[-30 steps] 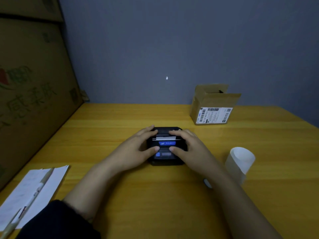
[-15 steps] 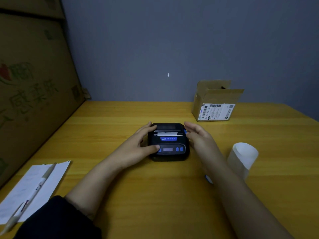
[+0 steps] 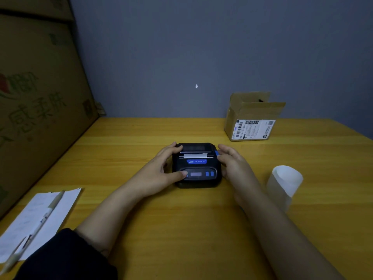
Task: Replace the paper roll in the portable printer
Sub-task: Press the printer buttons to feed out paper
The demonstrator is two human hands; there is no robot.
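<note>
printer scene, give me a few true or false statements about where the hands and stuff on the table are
1. The left hand grips the printer, thumb on its front panel. True.
2. The printer's lid stands wide open with no paper in it. False: the lid is down and a white paper strip sticks out of the slot.
3. The right hand holds the loose paper roll. False: it is at the printer's right side, by a blue tab; the roll stands untouched, right of that forearm.
4. An open cardboard box with a shipping label sits behind the printer to the right. True.
5. A pen lies on white paper at the table's near left. True.
</note>
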